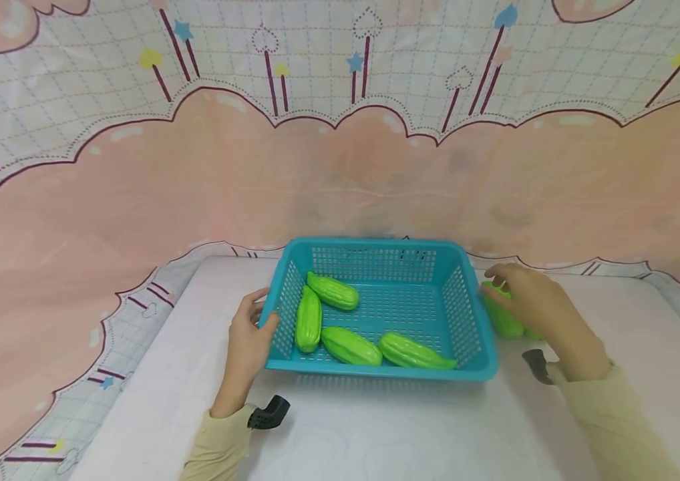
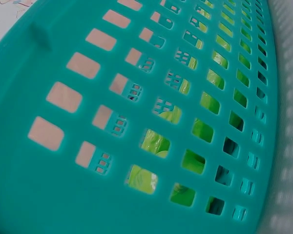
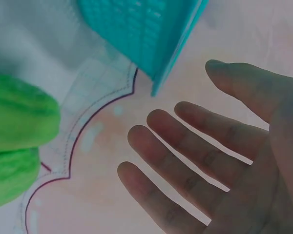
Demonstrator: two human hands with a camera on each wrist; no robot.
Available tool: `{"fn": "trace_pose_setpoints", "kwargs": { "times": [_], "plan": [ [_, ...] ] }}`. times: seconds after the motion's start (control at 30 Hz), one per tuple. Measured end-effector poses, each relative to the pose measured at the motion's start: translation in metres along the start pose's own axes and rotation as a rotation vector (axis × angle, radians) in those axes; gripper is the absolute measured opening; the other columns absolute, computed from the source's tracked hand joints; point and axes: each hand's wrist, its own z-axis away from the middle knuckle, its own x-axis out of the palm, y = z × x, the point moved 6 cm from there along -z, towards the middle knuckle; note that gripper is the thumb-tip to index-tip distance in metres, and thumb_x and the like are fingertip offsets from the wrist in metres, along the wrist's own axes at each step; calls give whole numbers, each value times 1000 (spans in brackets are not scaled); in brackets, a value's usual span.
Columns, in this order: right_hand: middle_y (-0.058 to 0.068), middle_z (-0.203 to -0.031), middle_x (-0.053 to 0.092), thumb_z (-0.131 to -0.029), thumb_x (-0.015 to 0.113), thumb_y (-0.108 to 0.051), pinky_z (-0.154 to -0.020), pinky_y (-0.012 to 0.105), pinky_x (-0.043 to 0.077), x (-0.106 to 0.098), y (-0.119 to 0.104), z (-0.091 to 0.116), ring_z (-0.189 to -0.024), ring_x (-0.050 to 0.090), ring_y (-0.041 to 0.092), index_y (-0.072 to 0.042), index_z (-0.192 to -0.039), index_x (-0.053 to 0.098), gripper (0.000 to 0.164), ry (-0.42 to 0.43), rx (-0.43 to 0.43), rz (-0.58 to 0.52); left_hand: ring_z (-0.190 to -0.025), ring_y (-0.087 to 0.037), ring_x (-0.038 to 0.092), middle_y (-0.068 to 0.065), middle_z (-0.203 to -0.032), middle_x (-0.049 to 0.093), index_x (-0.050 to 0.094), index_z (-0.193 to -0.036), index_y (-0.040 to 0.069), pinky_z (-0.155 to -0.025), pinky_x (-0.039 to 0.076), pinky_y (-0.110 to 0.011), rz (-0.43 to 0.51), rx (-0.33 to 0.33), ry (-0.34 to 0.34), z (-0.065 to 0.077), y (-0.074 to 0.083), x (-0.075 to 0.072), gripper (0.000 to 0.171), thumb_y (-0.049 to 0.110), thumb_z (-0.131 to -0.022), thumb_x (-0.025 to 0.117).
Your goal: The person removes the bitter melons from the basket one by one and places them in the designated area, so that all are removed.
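Observation:
A teal perforated plastic basket (image 1: pixel 406 304) stands on the white table with several light green, ridged bitter melons (image 1: pixel 350 346) lying in it. At its left rim my left hand (image 1: pixel 251 337) holds the basket, thumb on the edge and fingers along the outside. The left wrist view is filled by the basket wall (image 2: pixel 19 170), with green showing through the holes. To the right of the basket, my right hand (image 1: pixel 529 297) is over more bitter melons (image 1: pixel 505 321), fingers spread and gripping nothing. In the right wrist view, two bitter melons (image 3: pixel 19 114) lie apart from the fingertips (image 3: pixel 136 136).
A pink and white patterned cloth (image 1: pixel 340 174) hangs behind the table and spreads around its sides. White table surface (image 1: pixel 376 427) extends in front of the basket. Each sleeve has a black wrist piece (image 1: pixel 269 413) at the cuff.

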Motion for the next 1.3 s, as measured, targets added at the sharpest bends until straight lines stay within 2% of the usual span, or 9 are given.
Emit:
{"fn": "trace_pose_setpoints", "kwargs": {
  "times": [0.17,0.43,0.7,1.17,1.3],
  "plan": [
    [16,-108,70,-97,63,-27,-85,55,52,4,-12,-2,-102,65,36,3,-125,61,41,-17,-13,-1,-114,-31,60,-21,-127,62,45,-144,6,-90,49,-47,1,-6,-2,0,0,0,48,6,-96,52],
    [14,-104,70,-95,65,-24,-81,52,54,4,-27,-6,-96,67,33,2,-118,64,35,18,-96,23,-114,-32,61,-22,-127,62,46,-144,6,-89,50,-48,1,3,3,1,1,0,48,7,-96,52],
    [17,-108,70,-95,66,-26,-85,51,54,5,-43,-9,-100,67,33,4,-123,62,42,-12,-112,37,-112,-33,61,-22,-125,63,46,-144,5,-88,51,-48,-4,14,9,1,1,0,49,6,-95,52],
    [13,-113,70,-95,65,-27,-88,49,53,9,-63,-14,-103,66,30,1,-123,64,39,-55,-217,-56,-114,-34,60,-24,-125,62,46,-143,3,-90,50,-49,3,21,13,0,2,0,49,4,-95,53],
    [12,-112,70,-95,65,-27,-88,48,53,13,-66,-18,-103,66,28,0,-123,64,39,-86,-223,-82,-115,-33,59,-23,-126,62,46,-144,4,-91,48,-49,2,9,8,0,1,0,49,5,-95,53]
  ]
}}
